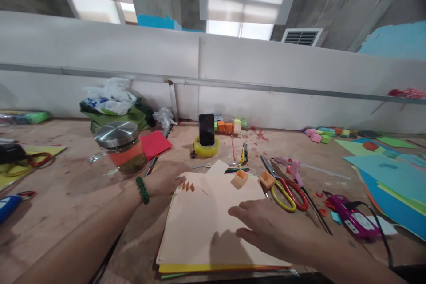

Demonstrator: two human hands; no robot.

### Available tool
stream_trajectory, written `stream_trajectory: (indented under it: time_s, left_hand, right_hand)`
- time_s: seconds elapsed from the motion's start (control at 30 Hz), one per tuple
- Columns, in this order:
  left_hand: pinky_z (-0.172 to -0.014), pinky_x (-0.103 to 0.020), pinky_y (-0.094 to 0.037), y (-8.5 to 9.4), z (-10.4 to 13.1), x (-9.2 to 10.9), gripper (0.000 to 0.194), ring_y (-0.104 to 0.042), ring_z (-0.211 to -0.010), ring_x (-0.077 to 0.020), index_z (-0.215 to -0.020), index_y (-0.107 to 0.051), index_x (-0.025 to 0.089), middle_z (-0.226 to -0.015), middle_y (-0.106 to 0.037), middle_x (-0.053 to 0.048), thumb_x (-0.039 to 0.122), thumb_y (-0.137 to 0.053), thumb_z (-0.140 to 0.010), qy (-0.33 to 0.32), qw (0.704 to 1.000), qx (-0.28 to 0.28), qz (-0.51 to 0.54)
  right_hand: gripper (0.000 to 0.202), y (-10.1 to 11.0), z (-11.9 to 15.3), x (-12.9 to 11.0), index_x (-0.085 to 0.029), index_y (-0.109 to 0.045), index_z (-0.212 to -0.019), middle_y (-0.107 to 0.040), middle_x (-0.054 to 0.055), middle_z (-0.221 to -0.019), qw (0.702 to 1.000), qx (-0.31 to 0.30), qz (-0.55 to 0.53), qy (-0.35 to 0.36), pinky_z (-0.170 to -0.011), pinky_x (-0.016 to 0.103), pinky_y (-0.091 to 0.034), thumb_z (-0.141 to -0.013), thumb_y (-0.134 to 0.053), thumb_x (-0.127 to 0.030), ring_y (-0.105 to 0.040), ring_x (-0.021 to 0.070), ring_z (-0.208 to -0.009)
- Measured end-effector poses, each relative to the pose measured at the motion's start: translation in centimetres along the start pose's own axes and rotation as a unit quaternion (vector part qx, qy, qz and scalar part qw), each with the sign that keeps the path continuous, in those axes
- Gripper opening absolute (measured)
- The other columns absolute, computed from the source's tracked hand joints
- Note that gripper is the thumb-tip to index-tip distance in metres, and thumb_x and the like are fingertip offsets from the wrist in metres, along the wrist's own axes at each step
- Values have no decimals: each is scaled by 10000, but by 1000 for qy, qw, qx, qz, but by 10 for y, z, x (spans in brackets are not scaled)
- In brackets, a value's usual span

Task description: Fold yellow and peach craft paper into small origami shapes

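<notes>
Left hand [166, 180] beside pleated paper strip [188, 186], grip I cannot tell; right hand [266, 222] opened wide, over paper stack [199, 235]; strip seems light, crushable; pinch edges gently

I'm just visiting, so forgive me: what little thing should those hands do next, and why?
Probably move the left hand slightly right and pinch the small zigzag-folded paper: it lies on the peach sheet, just beside those fingers. The right hand is open over the same sheet with nothing visible in its fingers, so it seems free to help.
</notes>
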State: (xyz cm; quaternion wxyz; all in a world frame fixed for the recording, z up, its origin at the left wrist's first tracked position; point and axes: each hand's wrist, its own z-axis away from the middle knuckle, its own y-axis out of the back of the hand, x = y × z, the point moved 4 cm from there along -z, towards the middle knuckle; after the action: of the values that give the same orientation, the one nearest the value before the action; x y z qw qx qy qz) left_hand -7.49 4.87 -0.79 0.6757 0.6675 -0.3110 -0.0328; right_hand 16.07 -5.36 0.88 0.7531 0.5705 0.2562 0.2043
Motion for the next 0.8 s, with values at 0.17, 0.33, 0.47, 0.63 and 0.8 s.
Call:
stream_trajectory:
  time_s: [0.17,0.33,0.47,0.63,0.8]
  left_hand:
    - [-734,-353,-484,-2,-4,34,288,-660,-844,-296,-932,-692,169,-877,-714,-116,384,-506,-888,49,994,-8,-93]
    - [-761,-372,-514,-62,-19,93,327,-648,-940,-318,-1027,-647,102,-964,-696,-180,342,-660,-805,-12,986,-72,-149]
    - [-696,-369,-532,-88,-36,101,470,-680,-817,-300,-1182,-563,58,-898,-701,-189,184,-693,-748,17,984,-66,-164]
    - [-648,-340,-537,-79,-42,96,389,-690,-730,-278,-1119,-601,96,-809,-714,-143,50,-648,-736,23,981,-53,-184]
    - [-666,-373,-558,-51,-10,100,331,-704,-809,-303,-973,-640,88,-841,-707,-172,-66,-410,-792,24,977,-21,-211]
  right_hand:
    - [289,-30,38,30,-294,-639,-1169,-725,46,-1077,989,118,-66,-53,-730,318,-552,-887,-576,-310,-706,240,-906]
    - [291,-45,50,38,-267,-641,-1168,-744,39,-995,971,165,-151,-88,-742,297,-577,-891,-554,-290,-715,201,-862]
    - [300,-48,57,40,-250,-649,-1161,-746,55,-980,961,178,-187,-98,-731,289,-584,-879,-552,-282,-720,198,-831]
    - [264,-56,69,54,-233,-666,-1112,-752,57,-930,950,211,-208,-102,-711,287,-590,-895,-538,-309,-723,200,-809]
    - [231,-56,77,66,-232,-642,-1099,-744,69,-924,922,343,-166,-65,-714,290,-597,-927,-508,-308,-723,200,-807]
